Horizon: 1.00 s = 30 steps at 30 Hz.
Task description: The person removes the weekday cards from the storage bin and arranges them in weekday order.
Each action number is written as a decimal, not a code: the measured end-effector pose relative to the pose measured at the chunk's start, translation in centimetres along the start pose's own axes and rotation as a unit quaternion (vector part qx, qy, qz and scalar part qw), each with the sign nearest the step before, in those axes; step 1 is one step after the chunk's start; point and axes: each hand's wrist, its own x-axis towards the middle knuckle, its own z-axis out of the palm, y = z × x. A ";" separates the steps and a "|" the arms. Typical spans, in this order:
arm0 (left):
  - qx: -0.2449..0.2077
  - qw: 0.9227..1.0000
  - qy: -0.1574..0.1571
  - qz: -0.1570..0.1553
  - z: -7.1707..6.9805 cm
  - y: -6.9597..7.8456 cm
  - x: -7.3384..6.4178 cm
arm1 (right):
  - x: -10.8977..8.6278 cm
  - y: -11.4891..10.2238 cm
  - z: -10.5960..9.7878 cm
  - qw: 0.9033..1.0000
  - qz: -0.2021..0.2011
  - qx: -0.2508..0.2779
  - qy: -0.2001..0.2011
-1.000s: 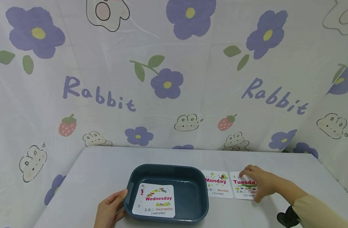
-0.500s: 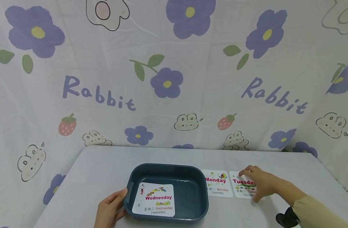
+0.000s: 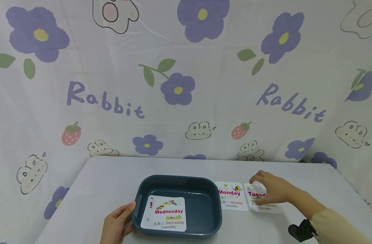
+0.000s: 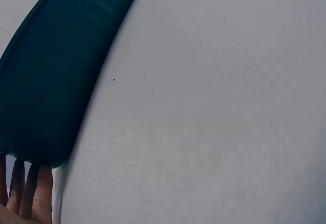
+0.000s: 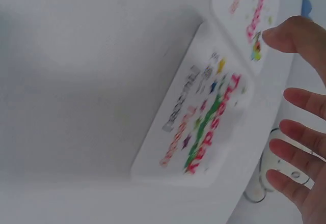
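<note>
At the left end of a dark blue-green plastic tray (image 3: 204, 213), my left hand (image 3: 117, 222) grips the rim, thumb on top and fingers against the outside wall. The left wrist view shows those fingers (image 4: 43, 193) at the tray's corner. Inside the tray lies a white "Wednesday" card (image 3: 169, 222), with another card's edge showing beneath. My right hand (image 3: 275, 189) hovers over the "Tuesday" card (image 3: 269, 207), fingers spread and holding nothing. In the right wrist view that card (image 5: 173, 137) lies flat below the separated fingers. A "Monday" card (image 3: 231, 198) sits between it and the tray.
A white table (image 3: 112, 176) bears the tray and cards. Behind it hangs a white cloth (image 3: 216, 84) printed with purple flowers, rabbits and strawberries. A black heart-shaped piece (image 3: 300, 230) is at my right wrist, below the pale sleeve (image 3: 335, 225).
My right hand has risen slightly and shifted left, its thumb swinging inward across the "Tuesday" card, whose lower right corner now shows. The left hand, tray and cards stay in place.
</note>
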 end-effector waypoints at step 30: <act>-0.015 1.000 -0.012 -0.008 -0.2 0.2 0.0 | 3.2 -14.1 0.2 0.987 -0.128 0.022 0.097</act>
